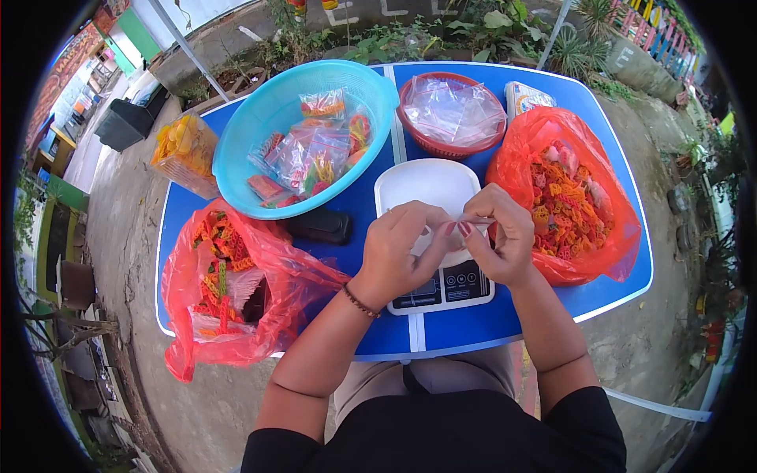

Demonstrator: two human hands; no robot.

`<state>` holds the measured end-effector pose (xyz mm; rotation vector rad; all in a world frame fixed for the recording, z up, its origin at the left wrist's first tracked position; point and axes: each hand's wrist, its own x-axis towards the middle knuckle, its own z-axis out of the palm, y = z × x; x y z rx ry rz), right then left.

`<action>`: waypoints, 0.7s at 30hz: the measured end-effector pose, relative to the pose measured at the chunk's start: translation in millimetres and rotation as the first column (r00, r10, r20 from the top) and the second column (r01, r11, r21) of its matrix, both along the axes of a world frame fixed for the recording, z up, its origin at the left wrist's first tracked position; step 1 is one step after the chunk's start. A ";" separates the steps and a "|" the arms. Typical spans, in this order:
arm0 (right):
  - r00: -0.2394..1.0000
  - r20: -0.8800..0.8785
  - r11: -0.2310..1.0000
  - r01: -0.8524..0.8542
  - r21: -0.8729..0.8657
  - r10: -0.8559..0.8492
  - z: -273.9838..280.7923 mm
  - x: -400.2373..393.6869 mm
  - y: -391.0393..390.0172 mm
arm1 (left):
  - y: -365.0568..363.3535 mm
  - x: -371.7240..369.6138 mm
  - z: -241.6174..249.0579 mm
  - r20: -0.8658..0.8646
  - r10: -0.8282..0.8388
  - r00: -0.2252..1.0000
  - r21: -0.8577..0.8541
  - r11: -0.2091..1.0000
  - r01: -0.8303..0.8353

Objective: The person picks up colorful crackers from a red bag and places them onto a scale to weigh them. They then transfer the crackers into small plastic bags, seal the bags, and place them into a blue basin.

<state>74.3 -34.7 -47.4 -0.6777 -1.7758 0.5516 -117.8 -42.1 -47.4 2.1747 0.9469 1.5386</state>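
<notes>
Clear small plastic bag, nearly hidden, is pinched shut-fingered between left hand and right hand above a white kitchen scale on the blue table.

Single head-worn view, fisheye, looking steeply down and forward from close above the blue table; table fills frame centre, wearer's lap at bottom edge, garden plants along top.

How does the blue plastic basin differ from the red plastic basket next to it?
The blue plastic basin is larger and holds small filled packets of coloured snacks; the red plastic basket is smaller and holds empty clear bags. The basin sits left of the table's seam, the basket right. Both are round and stand on the blue table.
</notes>
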 end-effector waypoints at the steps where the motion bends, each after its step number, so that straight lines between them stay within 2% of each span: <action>1: 1.000 0.008 1.000 0.008 0.018 -0.008 -0.1 -0.1 -0.2 | 0.0 0.6 -1.6 -0.007 -0.003 1.000 0.005 1.000 0.003; 12: 0.992 0.079 0.986 0.081 0.149 -0.094 6.4 -2.5 -0.9 | 1.0 -0.4 -3.2 -0.040 0.020 0.999 0.110 0.994 -0.016; 18: 0.993 -0.014 0.993 0.114 0.014 -0.114 3.2 -0.1 1.2 | 1.5 -5.9 4.1 -0.014 0.066 0.998 0.103 0.993 -0.064; 21: 0.998 -0.011 0.998 0.068 -0.004 -0.068 -1.8 4.4 4.8 | 4.1 -7.1 1.5 -0.011 0.078 0.997 0.111 0.991 -0.077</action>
